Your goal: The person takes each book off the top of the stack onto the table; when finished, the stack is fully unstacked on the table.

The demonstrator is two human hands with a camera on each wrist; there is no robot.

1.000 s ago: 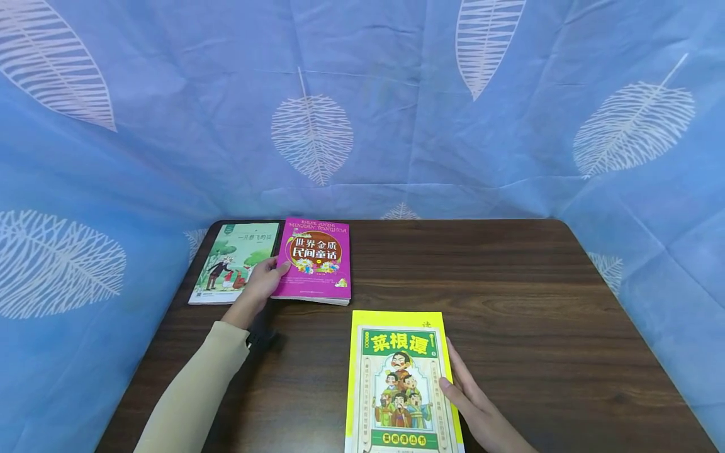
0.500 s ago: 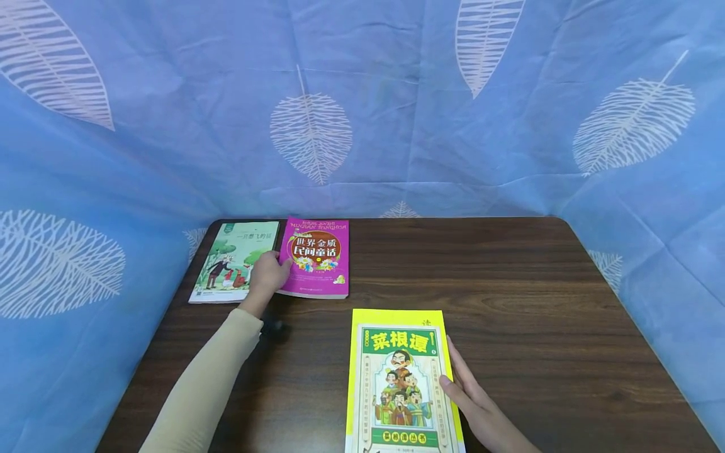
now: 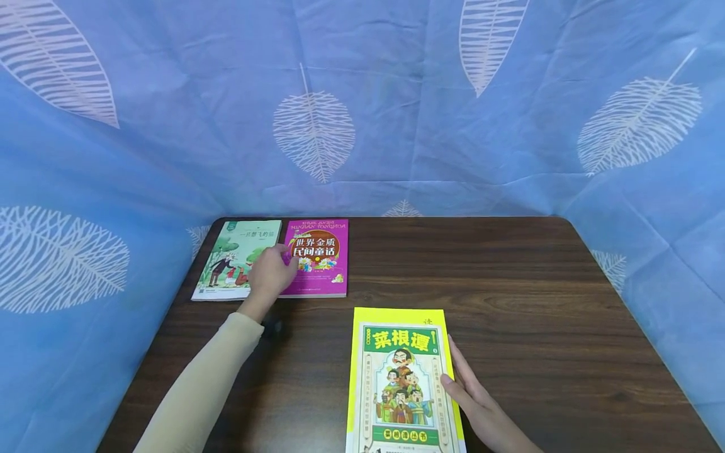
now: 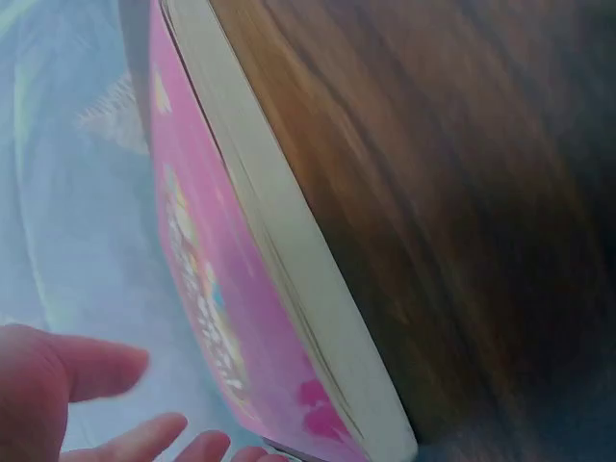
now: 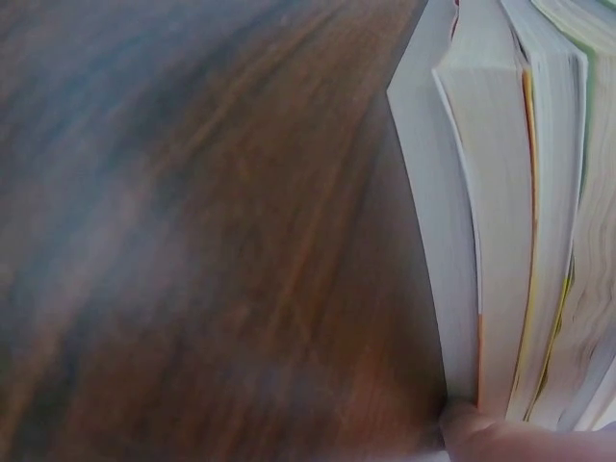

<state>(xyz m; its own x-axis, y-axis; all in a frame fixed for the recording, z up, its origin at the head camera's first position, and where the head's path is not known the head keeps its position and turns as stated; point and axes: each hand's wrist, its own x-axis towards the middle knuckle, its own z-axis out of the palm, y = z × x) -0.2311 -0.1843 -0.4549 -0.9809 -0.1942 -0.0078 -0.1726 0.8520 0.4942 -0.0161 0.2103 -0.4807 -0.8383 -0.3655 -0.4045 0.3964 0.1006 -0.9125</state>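
Observation:
A pink-purple book (image 3: 323,283) lies flat on the table, cover up, at the back left. Over its left edge hovers my left hand (image 3: 272,274), fingers loose. In the left wrist view the thumb (image 4: 101,369) stands apart from the fingers, with nothing between them, beside the pink cover (image 4: 226,260). My right hand (image 3: 481,402) rests along the right side of a book stack, thumb at the top edge. A green-and-white book (image 3: 402,384) tops the stack, over a yellow book (image 3: 396,315). The right wrist view shows the stacked page edges (image 5: 500,192) and a fingertip (image 5: 481,433) touching them.
A pale green illustrated book (image 3: 226,267) lies left of the pink one, a narrow gap between them. The dark wooden table (image 3: 510,283) extends to the right. Blue cloth (image 3: 385,126) with white leaf prints hangs behind and at both sides.
The pink book has settled flat and straightened beside the green book. My left hand has let go of it and shifted slightly right and up. The right hand and stack stay put.

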